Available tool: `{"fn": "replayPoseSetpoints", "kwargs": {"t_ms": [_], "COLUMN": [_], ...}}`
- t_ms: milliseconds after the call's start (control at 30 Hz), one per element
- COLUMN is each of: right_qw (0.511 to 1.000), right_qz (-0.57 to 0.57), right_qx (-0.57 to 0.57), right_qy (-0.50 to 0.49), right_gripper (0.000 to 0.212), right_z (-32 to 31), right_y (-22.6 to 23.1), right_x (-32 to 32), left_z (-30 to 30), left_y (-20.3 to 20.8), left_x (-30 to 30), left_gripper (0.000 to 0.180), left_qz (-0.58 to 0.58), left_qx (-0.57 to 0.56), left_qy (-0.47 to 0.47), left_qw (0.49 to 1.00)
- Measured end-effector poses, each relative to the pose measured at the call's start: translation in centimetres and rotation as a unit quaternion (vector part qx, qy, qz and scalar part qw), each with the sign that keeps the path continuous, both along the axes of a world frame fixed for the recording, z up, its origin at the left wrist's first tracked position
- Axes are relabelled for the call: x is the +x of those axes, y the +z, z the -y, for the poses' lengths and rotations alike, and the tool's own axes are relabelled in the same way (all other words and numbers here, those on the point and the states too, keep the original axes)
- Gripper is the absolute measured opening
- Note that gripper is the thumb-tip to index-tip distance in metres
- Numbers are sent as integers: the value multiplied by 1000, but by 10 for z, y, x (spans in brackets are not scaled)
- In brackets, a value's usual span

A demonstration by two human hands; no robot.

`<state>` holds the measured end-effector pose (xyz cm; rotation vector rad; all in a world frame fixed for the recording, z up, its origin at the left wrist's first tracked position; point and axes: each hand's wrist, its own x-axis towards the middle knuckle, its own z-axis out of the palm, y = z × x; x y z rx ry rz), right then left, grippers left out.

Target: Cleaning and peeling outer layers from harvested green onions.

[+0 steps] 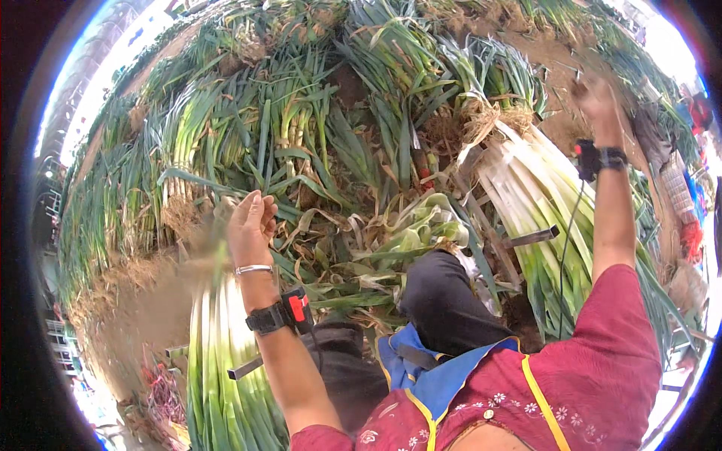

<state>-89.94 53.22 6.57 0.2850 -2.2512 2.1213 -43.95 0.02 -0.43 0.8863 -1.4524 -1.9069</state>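
My left hand (251,223) is raised over the plants at centre left, its fingers loosely bent and a little apart, with nothing seen in them. A long green leaf (197,180) passes close to its fingertips. Beside the wrist is a motion-blurred streak that I cannot make out. Just below lies a pile of trimmed leeks (218,331), white ends away from me. At the far right my right hand (596,104) is stretched out and smeared by motion, so its fingers do not read. Nearest to it is a second pile of trimmed leeks (530,177).
Untrimmed leeks (203,113) with roots stand in rows ahead and to the left. Stripped leaves (361,248) cover the ground before my knees. A metal bar (532,237) sticks out by the right pile, another bar (246,367) by the left. Pinkish strings (163,398) lie at lower left.
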Motion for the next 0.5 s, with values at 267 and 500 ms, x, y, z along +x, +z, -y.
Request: {"fn": "replayPoseSetpoints", "kwargs": {"t_ms": [267, 500], "right_qw": [942, 857], "right_qz": [-20, 96], "right_qx": [129, 383], "right_qy": [310, 332], "right_gripper": [21, 20], "right_z": [304, 325], "right_y": [-61, -360], "right_x": [104, 74], "left_z": [0, -26], "left_y": [-4, 9], "left_x": [9, 19], "left_gripper": [20, 24], "left_qz": [42, 127], "left_qx": [-26, -72], "left_qy": [5, 24], "left_qw": [999, 989]}}
